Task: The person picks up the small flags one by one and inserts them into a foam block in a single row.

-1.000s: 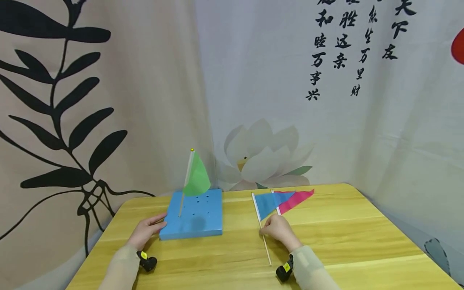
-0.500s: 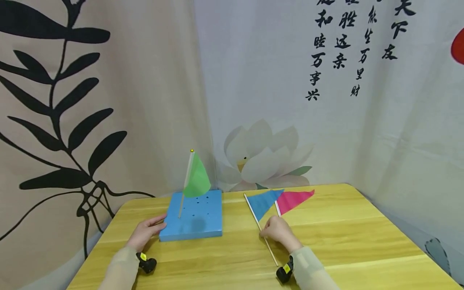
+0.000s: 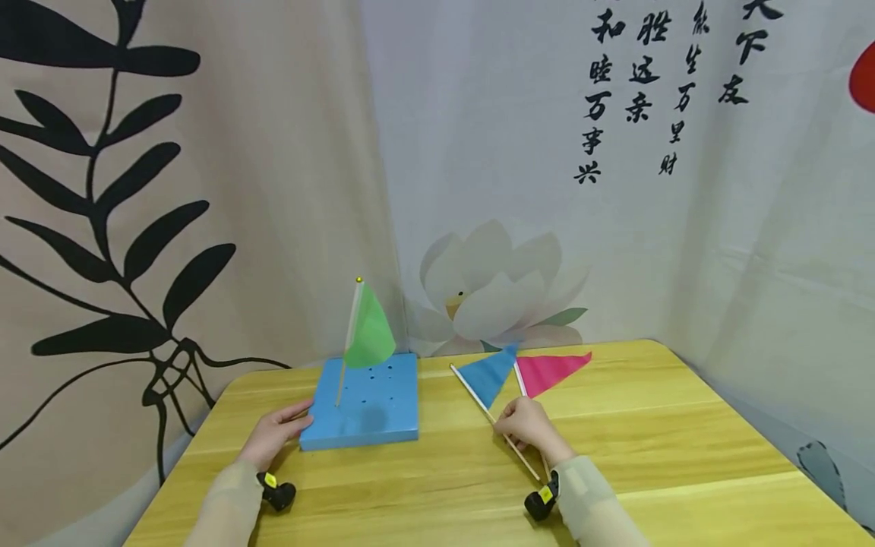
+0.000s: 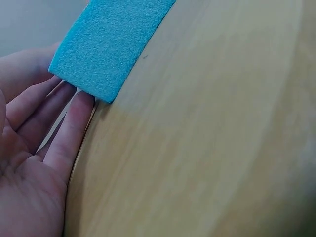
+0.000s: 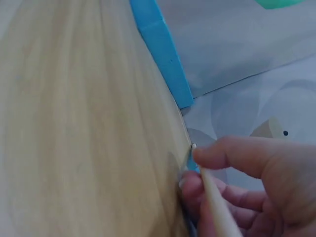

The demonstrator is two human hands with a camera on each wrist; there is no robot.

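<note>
A pale, creased curtain [image 3: 294, 152] printed with black leaves [image 3: 199, 285], a white flower [image 3: 506, 300], dark writing [image 3: 597, 105] and a red shape [image 3: 864, 80] hangs behind a yellowish wood-grain table [image 3: 683, 433].

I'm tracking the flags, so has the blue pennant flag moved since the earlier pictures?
Yes: in the head view, the top of the blue pennant flag has swung left toward the blue foam board, its bottom end right.

The pink flag [image 3: 552, 374] is partly hidden by the right hand [image 3: 529, 425]. The block [image 4: 108, 49] is cut off by the left wrist view's top edge, the green flag [image 5: 279, 3] by the right wrist view's.
</note>
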